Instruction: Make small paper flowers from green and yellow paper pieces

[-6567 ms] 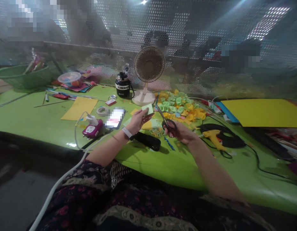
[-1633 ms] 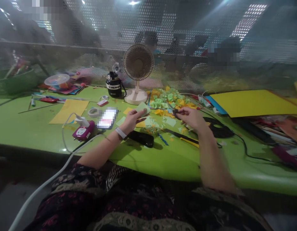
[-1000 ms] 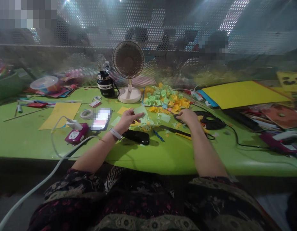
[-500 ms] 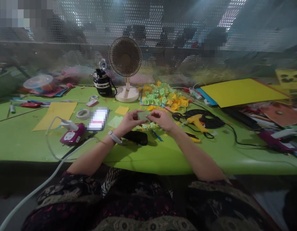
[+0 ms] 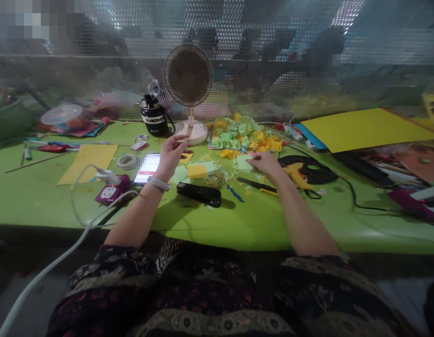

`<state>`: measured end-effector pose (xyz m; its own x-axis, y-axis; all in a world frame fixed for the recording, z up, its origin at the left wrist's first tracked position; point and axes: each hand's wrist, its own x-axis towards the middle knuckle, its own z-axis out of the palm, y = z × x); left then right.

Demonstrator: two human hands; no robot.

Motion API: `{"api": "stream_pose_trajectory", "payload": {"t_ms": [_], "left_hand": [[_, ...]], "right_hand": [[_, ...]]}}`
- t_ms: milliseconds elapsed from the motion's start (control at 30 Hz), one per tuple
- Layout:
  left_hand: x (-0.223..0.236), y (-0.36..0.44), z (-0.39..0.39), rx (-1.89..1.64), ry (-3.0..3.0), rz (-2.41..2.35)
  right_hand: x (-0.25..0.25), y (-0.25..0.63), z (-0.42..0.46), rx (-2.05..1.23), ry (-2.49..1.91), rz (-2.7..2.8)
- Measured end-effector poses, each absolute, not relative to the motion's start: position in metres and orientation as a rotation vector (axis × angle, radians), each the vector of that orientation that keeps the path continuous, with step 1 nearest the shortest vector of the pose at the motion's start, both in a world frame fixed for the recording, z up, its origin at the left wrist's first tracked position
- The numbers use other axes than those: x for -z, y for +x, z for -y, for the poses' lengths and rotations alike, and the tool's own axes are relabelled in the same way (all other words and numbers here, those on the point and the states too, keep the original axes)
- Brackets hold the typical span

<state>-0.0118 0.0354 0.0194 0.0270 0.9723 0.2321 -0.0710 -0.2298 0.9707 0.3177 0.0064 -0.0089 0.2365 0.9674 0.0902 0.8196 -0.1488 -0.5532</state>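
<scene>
My right hand (image 5: 268, 164) pinches the edge of a pale green paper square (image 5: 243, 163) above the table. My left hand (image 5: 172, 152) is raised in front of the fan base, thumb and fingertips together; whatever is between them is too thin to make out. Between the hands lie a small yellow paper piece (image 5: 196, 172) and a heap of green and yellow paper scraps (image 5: 218, 175). Closer to me is a black stapler (image 5: 199, 194). A craft knife (image 5: 257, 185) with a yellow handle lies below my right hand.
Folded green and yellow paper flowers (image 5: 241, 133) are piled behind. A fan (image 5: 188, 77) and a black bottle (image 5: 155, 119) stand at the back. Left are a phone (image 5: 146, 168), tape roll (image 5: 126, 161) and purple power adapter (image 5: 113, 189). A yellow glue gun (image 5: 297, 174) lies right.
My hands were together at a green paper square and have moved apart, left hand up and leftward, right hand rightward with a green square. The view has shifted slightly.
</scene>
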Motion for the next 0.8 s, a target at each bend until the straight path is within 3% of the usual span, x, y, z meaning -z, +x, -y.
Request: {"api": "stream_pose_trajectory", "payload": {"t_ms": [167, 300, 467, 633, 800], "left_hand": [[-0.001, -0.023, -0.053, -1.060, 1.799, -1.309], [0.012, -0.032, -0.061, -0.683, 2.216, -1.565], [0.025, -0.031, -0.066, -0.418, 2.374, -1.489], [0.032, -0.026, -0.071, -0.461, 2.329, -1.412], [0.023, -0.024, -0.067, -0.818, 2.127, -1.245]], "right_hand": [[-0.001, 0.303, 0.001, 0.034, -2.156, 1.624], [-0.005, 0.287, 0.006, -0.042, -2.003, 1.774], [-0.002, 0.277, 0.007, -0.058, -1.938, 1.891], [0.003, 0.281, 0.003, -0.089, -1.902, 1.899], [0.007, 0.288, 0.001, -0.133, -1.743, 1.879]]}}
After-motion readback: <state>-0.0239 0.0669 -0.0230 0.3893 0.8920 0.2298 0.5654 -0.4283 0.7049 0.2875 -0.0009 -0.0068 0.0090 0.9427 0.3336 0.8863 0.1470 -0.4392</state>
